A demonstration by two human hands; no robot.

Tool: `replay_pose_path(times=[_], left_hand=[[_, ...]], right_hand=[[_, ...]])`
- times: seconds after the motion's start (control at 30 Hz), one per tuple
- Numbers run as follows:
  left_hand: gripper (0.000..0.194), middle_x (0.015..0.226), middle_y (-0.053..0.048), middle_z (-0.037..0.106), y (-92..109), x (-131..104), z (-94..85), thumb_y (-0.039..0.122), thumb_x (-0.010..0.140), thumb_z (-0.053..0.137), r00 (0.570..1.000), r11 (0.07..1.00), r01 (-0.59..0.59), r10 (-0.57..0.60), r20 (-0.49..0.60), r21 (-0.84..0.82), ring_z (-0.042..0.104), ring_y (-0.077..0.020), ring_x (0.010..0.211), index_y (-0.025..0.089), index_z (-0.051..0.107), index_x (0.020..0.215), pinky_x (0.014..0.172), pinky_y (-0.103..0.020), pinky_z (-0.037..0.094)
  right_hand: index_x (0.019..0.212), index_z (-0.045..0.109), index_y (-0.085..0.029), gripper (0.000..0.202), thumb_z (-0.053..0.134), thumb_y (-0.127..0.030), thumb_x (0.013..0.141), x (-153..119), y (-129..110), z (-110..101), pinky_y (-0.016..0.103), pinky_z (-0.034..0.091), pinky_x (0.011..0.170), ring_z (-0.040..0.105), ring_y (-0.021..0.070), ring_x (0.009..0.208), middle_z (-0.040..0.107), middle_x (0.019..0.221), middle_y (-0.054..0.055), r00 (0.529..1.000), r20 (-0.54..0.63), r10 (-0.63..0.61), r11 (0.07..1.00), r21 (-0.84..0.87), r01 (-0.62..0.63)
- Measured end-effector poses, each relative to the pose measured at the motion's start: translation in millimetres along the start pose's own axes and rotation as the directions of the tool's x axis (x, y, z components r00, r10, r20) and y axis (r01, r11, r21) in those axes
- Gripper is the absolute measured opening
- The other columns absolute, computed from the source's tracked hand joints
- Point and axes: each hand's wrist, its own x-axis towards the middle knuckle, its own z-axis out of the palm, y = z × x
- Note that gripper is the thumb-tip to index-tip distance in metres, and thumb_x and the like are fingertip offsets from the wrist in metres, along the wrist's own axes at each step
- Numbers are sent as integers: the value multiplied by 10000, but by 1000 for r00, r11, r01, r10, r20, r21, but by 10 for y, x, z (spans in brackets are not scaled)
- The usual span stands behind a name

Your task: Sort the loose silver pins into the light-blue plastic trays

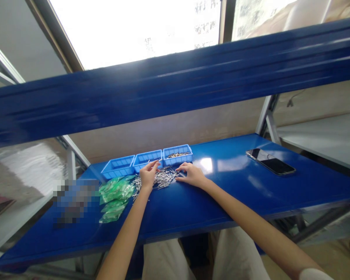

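Observation:
Thin silver metal pins (167, 178) lie in a loose pile on the blue table. My left hand (148, 175) is at the pile's left part, in front of the middle blue tray (140, 168). Its thumb and fingertips are pinched together; whatever is between them is too small to make out. At the right edge of the pile is my right hand (192, 175), thumb and forefinger apart around a small gap beside the pins. The right tray (177, 158) contains several thin pins, some yellowish. A few pins show in the middle tray.
The left blue tray (116, 171) adjoins the other two. Green plastic bags (116, 194) lie left of the pile, beside a pixelated patch. A phone (270, 162) rests on the table (221, 202) at the right. A blue shelf beam (175, 83) crosses above.

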Motion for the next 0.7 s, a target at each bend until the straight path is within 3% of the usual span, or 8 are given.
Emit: replay_pose_path(times=[0.17, 0.33, 0.47, 0.6, 0.7], left_hand=[[371, 920, -98, 668, 18, 33, -20, 330, 650, 635, 994, 963, 104, -106, 4, -249, 592, -97, 600, 138, 650, 966, 451, -159, 360], [398, 1083, -111, 611, 45, 101, -41, 281, 670, 632, 992, 904, 123, -98, 82, -410, 610, -98, 685, 155, 604, 1046, 465, -143, 382], [560, 1262, -108, 486, 93, 131, -46, 246, 726, 600, 984, 873, 146, -77, 162, -466, 601, -153, 921, 225, 413, 1254, 592, -167, 463], [619, 1430, -90, 223, 133, 115, -63, 265, 812, 485, 989, 920, 41, 18, 145, -390, 340, -172, 1247, 259, 192, 1358, 927, -255, 400], [628, 1458, -68, 108, 125, 112, -99, 314, 845, 387, 992, 965, -12, 44, 117, -263, 180, -176, 1309, 265, 69, 1384, 997, -309, 335]], right_hand=[[926, 657, -270, 235, 602, -368, 720, 0, 14, 16, 240, 391, 595, 569, 154, 772, 647, 900, 4, 1000, 21, 12, 1000, -18, -12], [887, 662, -275, 184, 572, -349, 744, 7, 8, 28, 221, 346, 543, 558, 119, 673, 660, 839, -20, 999, 47, 24, 1000, -6, -24], [858, 670, -268, 161, 578, -331, 742, 10, 12, 25, 215, 342, 539, 554, 112, 654, 664, 823, -21, 999, 48, 18, 1000, 6, -19], [863, 672, -258, 164, 587, -321, 738, 12, 30, 8, 214, 359, 550, 552, 108, 646, 661, 807, -16, 999, 36, -14, 1000, 22, 13], [877, 672, -244, 179, 583, -324, 743, 13, 43, -7, 212, 377, 563, 557, 109, 655, 658, 806, -1, 999, 32, -33, 999, 42, 32]])
